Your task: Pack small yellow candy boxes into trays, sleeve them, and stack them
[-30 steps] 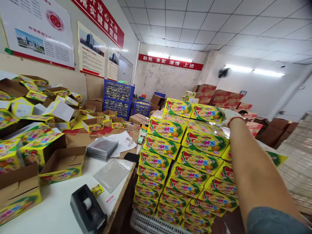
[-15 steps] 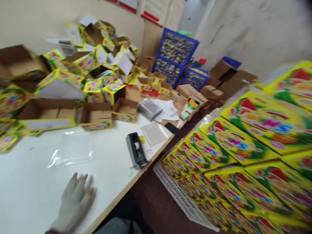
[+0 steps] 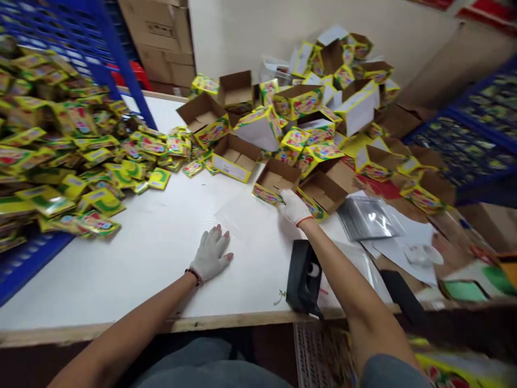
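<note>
My left hand, in a white fingerless glove, lies flat on the white table with its fingers apart and holds nothing. Just beyond its fingertips lies a clear plastic sheet. My right hand, also gloved, reaches forward and grips the near right corner of a small open-top cardboard box with yellow printed sides. Part of its fingers is hidden behind the box wall. Another open box stands right beside that hand. Below my right forearm is a black tape dispenser.
Small yellow packets spill from a blue crate on the left. A heap of printed boxes fills the back. A stack of clear plastic sheets lies on papers at right. The table's wooden edge runs in front of me.
The view has swung left from the stacked boxes to face the table. My right hand has come into view, on the small box. My left hand stays at the table surface.
</note>
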The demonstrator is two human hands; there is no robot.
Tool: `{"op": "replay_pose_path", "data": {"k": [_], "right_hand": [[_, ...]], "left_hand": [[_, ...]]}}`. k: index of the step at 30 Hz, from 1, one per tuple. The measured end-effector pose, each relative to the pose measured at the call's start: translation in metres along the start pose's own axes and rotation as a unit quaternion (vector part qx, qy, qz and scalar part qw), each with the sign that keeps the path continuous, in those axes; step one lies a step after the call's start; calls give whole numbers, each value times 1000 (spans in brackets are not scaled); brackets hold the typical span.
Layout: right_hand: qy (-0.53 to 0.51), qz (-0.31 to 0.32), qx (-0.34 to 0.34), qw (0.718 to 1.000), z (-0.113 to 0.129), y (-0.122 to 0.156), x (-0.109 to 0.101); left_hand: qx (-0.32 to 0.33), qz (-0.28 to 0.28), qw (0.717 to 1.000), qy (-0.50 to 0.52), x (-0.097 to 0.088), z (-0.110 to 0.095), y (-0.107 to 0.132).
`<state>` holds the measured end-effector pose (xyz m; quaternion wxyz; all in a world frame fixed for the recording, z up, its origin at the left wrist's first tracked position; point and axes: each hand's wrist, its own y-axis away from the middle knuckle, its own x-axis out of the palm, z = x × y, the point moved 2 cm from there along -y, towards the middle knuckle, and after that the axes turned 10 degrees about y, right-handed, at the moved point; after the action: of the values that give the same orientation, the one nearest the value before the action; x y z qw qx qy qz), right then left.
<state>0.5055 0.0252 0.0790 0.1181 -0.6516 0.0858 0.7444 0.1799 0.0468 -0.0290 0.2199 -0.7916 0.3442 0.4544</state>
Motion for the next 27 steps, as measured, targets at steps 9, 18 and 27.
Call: {"op": "replay_pose_path", "data": {"k": [9, 18, 27], "right_hand": [[-50, 31, 62, 996, 14, -28, -28], [-360, 1, -102, 927, 72, 87, -20], [-312, 173, -180, 917, 266, 184, 21]], "left_hand": [[-131, -133, 980, -74, -47, 91, 92], [-126, -182, 973, 68, -49, 96, 99], [-160, -310, 818, 458, -56, 117, 136]]}}
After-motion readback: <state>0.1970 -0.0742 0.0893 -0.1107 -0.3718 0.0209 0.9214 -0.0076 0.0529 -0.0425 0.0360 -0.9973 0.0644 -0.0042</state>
